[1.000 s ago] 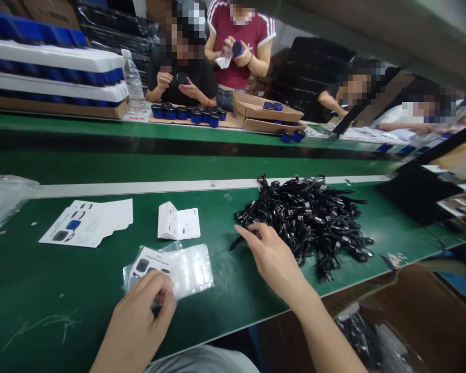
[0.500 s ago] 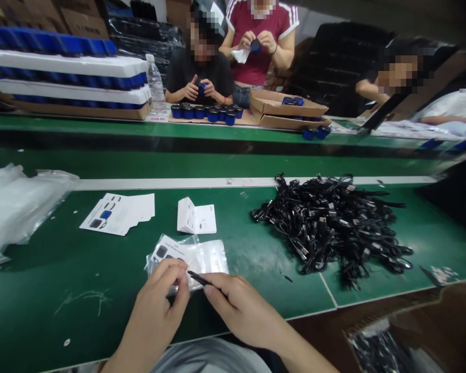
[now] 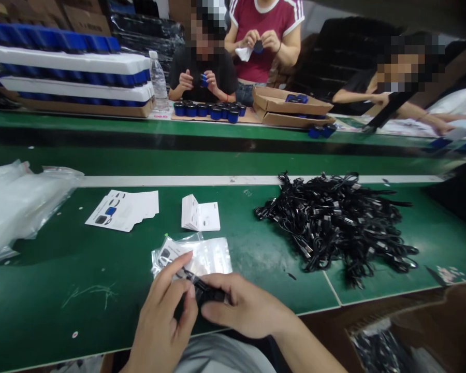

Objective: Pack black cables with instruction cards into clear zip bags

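The left hand [image 3: 161, 311] and the right hand [image 3: 244, 303] were brought together low over the green workbench [image 3: 264, 248], close to its near edge. A short black cable [image 3: 205, 291] was pinched between the thumb and fingers of the right hand, and its narrow end was pointed toward a clear plastic bag [image 3: 192, 256] lying flat on the bench, with a printed card seen inside it. The fingers of the left hand were curled up beside the cable at the bag's lower edge; whether the cable was gripped by them or only steadied could not be told. A pile of black cables [image 3: 334, 223] lay well to the right, and a booklet [image 3: 200, 213] and loose leaflets [image 3: 120, 210] lay beyond the bag. It was judged that the cable could slip if pinched only by its coil, that the thin bag could slide if left unpinned, and that the film could be snagged or torn by the hard plug.
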Motion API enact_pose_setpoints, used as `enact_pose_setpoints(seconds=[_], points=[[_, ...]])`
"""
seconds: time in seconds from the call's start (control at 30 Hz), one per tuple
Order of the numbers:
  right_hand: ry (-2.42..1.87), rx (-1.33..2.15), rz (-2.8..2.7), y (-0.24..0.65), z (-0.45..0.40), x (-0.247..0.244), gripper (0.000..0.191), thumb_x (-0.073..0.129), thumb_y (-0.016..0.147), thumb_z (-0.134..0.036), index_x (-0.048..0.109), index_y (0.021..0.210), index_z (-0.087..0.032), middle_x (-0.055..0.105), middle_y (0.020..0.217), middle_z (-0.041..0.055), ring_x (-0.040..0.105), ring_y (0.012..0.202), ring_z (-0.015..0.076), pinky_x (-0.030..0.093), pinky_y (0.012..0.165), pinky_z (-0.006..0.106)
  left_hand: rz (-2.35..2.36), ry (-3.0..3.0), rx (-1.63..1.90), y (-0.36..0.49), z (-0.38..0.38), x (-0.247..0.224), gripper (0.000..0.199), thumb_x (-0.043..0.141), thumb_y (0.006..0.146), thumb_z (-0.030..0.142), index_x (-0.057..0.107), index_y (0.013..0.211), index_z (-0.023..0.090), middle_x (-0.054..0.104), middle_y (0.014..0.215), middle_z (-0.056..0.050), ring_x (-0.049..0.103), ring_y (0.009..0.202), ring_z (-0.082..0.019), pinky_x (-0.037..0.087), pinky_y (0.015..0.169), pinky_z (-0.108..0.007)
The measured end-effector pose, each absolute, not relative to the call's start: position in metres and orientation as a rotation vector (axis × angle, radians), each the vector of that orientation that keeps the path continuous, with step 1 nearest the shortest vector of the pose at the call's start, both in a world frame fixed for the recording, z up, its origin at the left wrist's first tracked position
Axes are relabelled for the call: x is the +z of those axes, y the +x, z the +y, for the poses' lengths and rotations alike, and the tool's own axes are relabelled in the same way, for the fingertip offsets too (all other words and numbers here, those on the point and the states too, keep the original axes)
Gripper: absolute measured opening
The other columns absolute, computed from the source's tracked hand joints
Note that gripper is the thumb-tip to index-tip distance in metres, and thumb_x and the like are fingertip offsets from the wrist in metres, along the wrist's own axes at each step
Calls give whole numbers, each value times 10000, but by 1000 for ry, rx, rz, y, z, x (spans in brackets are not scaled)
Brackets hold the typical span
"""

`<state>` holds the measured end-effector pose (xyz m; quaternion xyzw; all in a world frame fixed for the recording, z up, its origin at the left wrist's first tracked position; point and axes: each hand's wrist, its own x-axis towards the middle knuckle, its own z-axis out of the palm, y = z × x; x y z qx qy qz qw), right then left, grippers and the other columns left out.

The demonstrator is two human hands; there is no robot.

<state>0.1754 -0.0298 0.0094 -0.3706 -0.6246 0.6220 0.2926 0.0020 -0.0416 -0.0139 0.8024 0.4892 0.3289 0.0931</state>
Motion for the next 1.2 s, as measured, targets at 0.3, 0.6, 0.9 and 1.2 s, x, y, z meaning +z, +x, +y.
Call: enact_pose_setpoints(seconds=[0.3, 0.6, 0.9, 1.2], points=[[-856, 1966, -1256, 186, -29, 4, 366, 578, 820, -218, 591, 1185, -198, 688, 883, 58, 673, 751, 157, 481, 479, 188, 1469, 2319, 1014, 1, -47, -13, 127, 429, 848, 125, 492, 786, 217, 466, 1266, -100, 555, 1051, -187, 504, 799, -279], [-1351, 658, -1531, 152, -43, -5, 101, 623, 762, -126, 657, 684, -181, 576, 715, 12, 559, 641, 135, 437, 567, 233, 1402, 2344, 1054, 9, -53, -16, 136, 452, 824, 94, 507, 820, 219, 393, 1305, -98, 447, 1209, -222, 449, 949, -368], [-1438, 1181, -1455, 160, -29, -2, 249, 685, 693, -138, 502, 527, -169, 464, 496, -73, 402, 474, 74, 312, 465, 187, 1297, 2399, 925, 2, -50, -7, 107, 580, 779, 194, 507, 850, 229, 437, 1344, -97, 399, 1264, -298, 217, 1063, -560], [-1283, 1378, -1612, 172, -34, 13, 202, 675, 739, -204, 535, 595, -176, 473, 551, -67, 420, 535, 83, 318, 507, 202, 1230, 1721, 313, -12, -26, 26, 305, 667, 718, 365, 624, 1008, 285, 688, 880, 32, 652, 791, -185, 498, 690, -241]])
